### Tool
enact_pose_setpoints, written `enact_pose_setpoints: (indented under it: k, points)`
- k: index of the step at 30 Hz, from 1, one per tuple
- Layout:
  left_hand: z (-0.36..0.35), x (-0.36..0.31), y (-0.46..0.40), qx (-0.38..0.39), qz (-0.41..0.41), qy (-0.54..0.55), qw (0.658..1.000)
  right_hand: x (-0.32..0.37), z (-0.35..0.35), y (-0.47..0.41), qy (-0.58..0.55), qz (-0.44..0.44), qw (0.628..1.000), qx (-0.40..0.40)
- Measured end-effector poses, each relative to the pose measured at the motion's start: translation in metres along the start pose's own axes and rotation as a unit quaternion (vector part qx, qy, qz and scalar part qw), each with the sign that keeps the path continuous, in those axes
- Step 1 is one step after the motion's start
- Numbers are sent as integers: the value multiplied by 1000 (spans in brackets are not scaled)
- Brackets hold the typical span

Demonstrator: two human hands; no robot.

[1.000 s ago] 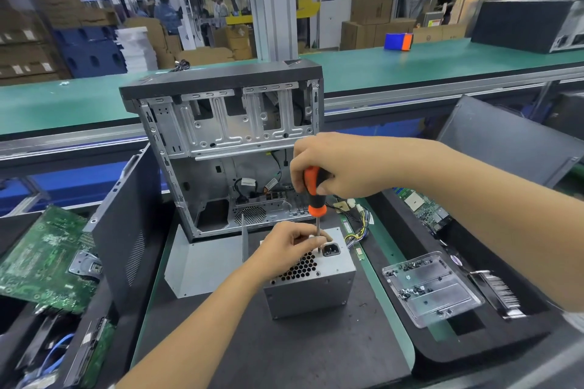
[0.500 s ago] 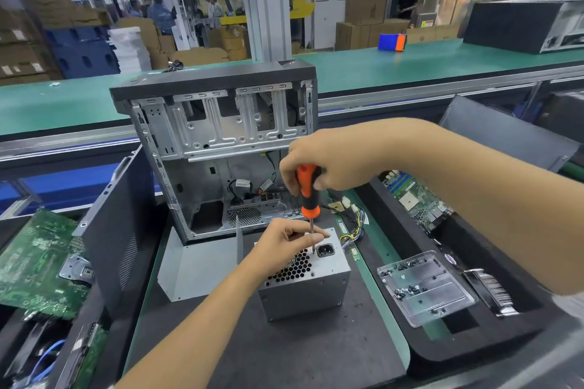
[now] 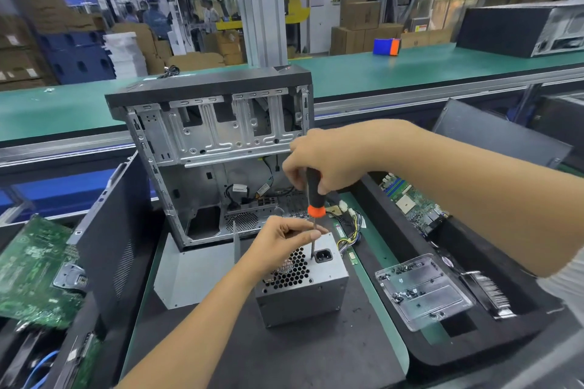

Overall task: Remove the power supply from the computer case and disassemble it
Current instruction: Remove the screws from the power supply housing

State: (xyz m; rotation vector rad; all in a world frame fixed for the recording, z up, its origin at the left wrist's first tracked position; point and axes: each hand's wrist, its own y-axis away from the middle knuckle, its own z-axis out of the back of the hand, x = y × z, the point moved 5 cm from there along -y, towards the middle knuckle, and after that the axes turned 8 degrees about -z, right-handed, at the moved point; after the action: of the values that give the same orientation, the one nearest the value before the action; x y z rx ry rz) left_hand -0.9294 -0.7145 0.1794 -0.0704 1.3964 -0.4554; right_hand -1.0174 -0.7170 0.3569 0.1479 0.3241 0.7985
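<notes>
The grey power supply (image 3: 303, 294) stands on the black mat in front of the open computer case (image 3: 218, 148), its honeycomb grille and power socket facing up. A bundle of coloured wires (image 3: 350, 224) trails from it on the right. My right hand (image 3: 328, 158) grips the black and orange handle of a screwdriver (image 3: 313, 196), held upright with its tip on the supply's top face beside the socket. My left hand (image 3: 284, 246) rests on the top of the supply, fingers curled round the screwdriver shaft.
A black side panel (image 3: 107, 249) leans at the left, with green circuit boards (image 3: 34, 268) beyond it. A clear screw tray (image 3: 423, 290) and a heatsink (image 3: 486, 290) lie on black foam at the right, a motherboard (image 3: 414, 202) behind them. A green conveyor (image 3: 410, 69) runs behind the case.
My view has drifted a little. The right hand has turned on the screwdriver handle, showing more black than orange now. The left hand stays at the shaft on the supply.
</notes>
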Motion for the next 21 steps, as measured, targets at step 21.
enact_pose_setpoints:
  k: [21]
  points:
    - [23, 9, -4, 66, 39, -183, 980, -12, 8, -1, -106, -33, 993, -28]
